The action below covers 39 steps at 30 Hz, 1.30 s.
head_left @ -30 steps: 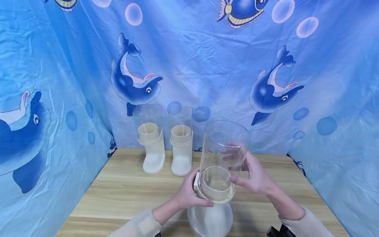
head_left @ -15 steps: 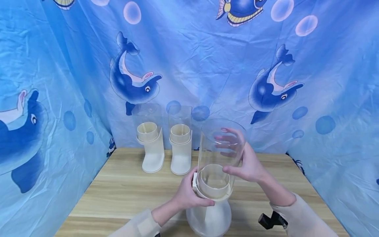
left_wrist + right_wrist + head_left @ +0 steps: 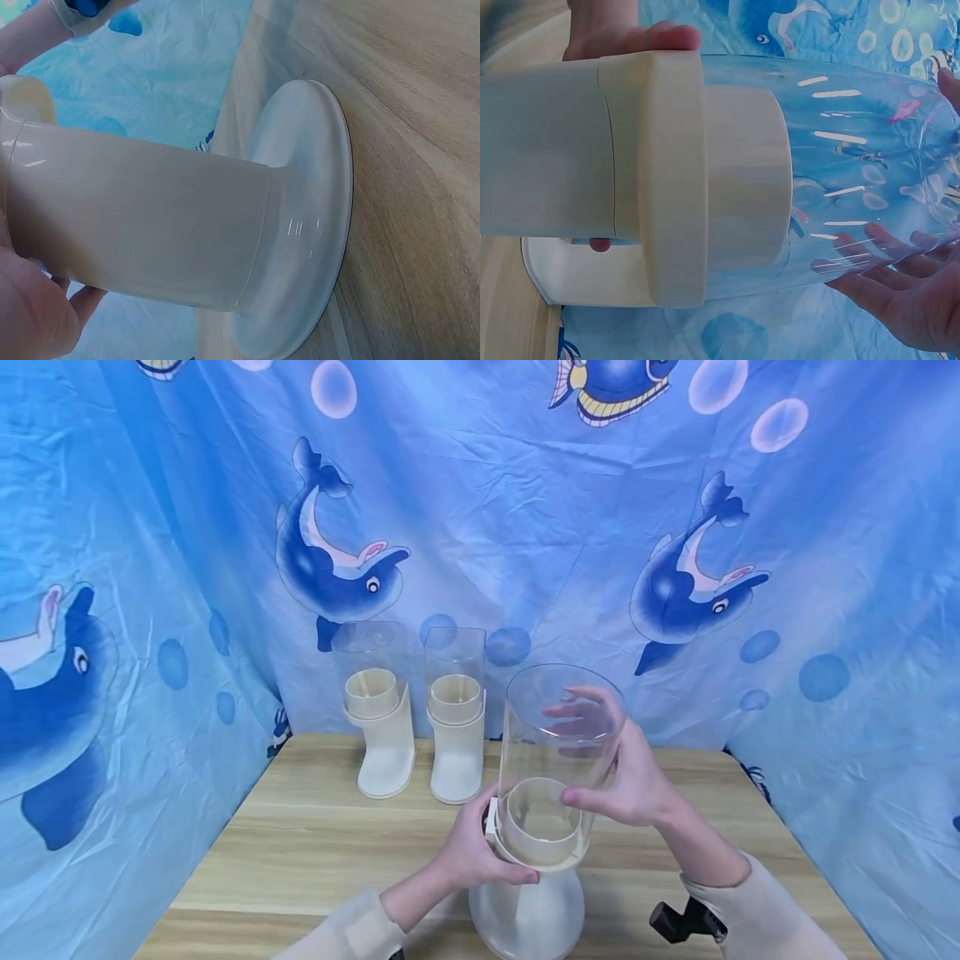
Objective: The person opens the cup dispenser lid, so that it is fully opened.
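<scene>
A wide clear cylinder (image 3: 525,752) stands upright around the inner collar of a cream ring (image 3: 675,180), on top of a white stand (image 3: 142,217). The stand's round base (image 3: 300,225) sits on the wooden table. My left hand (image 3: 480,847) grips the stand just below the ring, thumb across the front. My right hand (image 3: 633,785) holds the cylinder from the right, thumb on the near side; its other fingers wrap the far side and show through the clear wall. In the right wrist view, fingertips (image 3: 847,247) lie along the cylinder.
Two smaller cream stands (image 3: 386,756), each topped by a clear cylinder, are at the back left of the table (image 3: 300,860). A blue curtain (image 3: 480,527) with dolphin prints surrounds the table. A black device (image 3: 678,922) is on the right wrist.
My right hand has shifted left and its thumb has come further over the cylinder's near side. The left hand keeps its grip on the stand.
</scene>
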Motion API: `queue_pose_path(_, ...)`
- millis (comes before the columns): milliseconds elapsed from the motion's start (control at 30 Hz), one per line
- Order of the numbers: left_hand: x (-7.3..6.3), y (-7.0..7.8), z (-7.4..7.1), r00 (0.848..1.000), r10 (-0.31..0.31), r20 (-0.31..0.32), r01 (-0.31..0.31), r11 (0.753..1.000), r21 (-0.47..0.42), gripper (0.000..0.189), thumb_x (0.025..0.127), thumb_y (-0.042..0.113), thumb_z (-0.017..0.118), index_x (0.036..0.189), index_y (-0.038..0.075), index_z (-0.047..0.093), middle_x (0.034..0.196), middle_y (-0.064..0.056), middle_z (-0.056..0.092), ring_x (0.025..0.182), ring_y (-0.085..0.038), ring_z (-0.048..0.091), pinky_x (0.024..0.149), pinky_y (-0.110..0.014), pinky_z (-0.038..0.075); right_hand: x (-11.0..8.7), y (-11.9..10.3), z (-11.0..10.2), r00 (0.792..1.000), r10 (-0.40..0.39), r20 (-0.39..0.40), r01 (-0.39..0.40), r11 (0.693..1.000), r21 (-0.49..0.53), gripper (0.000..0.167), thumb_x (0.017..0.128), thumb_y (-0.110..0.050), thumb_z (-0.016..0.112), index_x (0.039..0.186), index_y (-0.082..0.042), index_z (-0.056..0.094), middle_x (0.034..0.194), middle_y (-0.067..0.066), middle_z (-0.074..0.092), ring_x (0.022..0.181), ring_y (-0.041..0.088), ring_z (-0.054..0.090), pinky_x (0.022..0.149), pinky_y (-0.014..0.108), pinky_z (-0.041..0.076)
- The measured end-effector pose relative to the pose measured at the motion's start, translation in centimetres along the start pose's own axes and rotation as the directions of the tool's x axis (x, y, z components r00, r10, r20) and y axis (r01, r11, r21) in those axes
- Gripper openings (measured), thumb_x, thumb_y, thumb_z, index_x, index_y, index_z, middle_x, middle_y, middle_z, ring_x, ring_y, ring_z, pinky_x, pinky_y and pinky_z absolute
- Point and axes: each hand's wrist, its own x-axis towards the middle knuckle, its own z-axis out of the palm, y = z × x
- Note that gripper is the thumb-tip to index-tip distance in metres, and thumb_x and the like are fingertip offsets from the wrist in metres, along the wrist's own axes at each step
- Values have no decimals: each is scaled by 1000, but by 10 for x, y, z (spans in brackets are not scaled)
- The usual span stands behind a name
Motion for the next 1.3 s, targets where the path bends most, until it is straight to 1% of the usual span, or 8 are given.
queue_pose_path(233, 0, 0, -1, 1000, -23, -3, 23, 1000, 0, 94, 59, 10, 102, 142, 8, 58, 129, -24, 69, 115, -37, 70, 101, -29, 59, 3, 5, -2, 1000, 15, -17, -15, 1000, 26, 103, 69, 0, 85, 155, 7, 30, 142, 36, 59, 118, 18, 74, 88, 49, 67)
queue_pose_path(367, -1, 0, -2, 1000, -20, 9, 20, 1000, -21, 95, 58, 9, 102, 143, 6, 58, 129, -26, 69, 114, -24, 71, 101, -30, 60, 0, 3, -2, 1000, -15, -20, 15, 999, 31, 104, 69, -4, 88, 156, 6, 31, 140, 38, 59, 119, 23, 74, 88, 47, 67)
queue_pose_path(533, 0, 0, -2, 1000, -14, 12, 14, 1000, -25, 96, 59, 8, 102, 143, 10, 58, 130, -25, 69, 115, -24, 71, 102, -30, 59, -2, -3, -1, 998, -62, -24, 62, 998, -14, 108, 66, -9, 94, 156, 0, 35, 139, 30, 63, 120, 29, 74, 87, 46, 67)
queue_pose_path(700, 0, 1, -2, 1000, -10, 9, 10, 1000, -24, 96, 58, 7, 102, 144, 10, 58, 130, -22, 69, 115, -19, 70, 102, -30, 59, 1, -4, -3, 999, -47, -20, 46, 998, -43, 106, 66, -8, 92, 155, -1, 36, 140, 28, 64, 119, 29, 75, 85, 46, 67)
queue_pose_path(933, -1, -1, 0, 1000, 1, 10, -1, 999, -39, 95, 58, 6, 102, 142, 11, 59, 128, -24, 70, 114, -36, 71, 101, -31, 60, 6, -7, -6, 998, -7, -59, 5, 1000, -20, 100, 68, -2, 86, 154, 0, 36, 141, 30, 63, 115, 23, 75, 85, 44, 68)
queue_pose_path(1067, -1, -1, -1, 1000, -5, -8, 5, 999, -32, 95, 56, 7, 102, 141, 12, 60, 127, -19, 71, 112, -29, 72, 100, -30, 60, 9, -14, -13, 993, -60, -100, 63, 997, 32, 103, 64, 2, 85, 153, 7, 35, 140, 22, 66, 116, 20, 75, 86, 41, 67)
queue_pose_path(1200, -2, 2, -2, 999, -35, -19, 34, 999, -22, 102, 55, 6, 102, 147, 14, 57, 131, -16, 71, 115, -21, 71, 102, -30, 59, 13, -16, -33, 976, -129, -174, 149, 983, 106, 93, 74, -6, 86, 149, 13, 35, 138, 17, 69, 114, 23, 76, 86, 39, 67)
queue_pose_path(1300, -1, 2, -1, 1000, -27, -6, 27, 999, -23, 106, 56, 6, 102, 150, 12, 54, 135, -19, 69, 118, -20, 70, 105, -31, 59, 12, -17, -53, 961, -140, -239, 181, 970, 161, 81, 82, -7, 82, 150, 6, 39, 137, 19, 69, 115, 26, 75, 87, 36, 67)
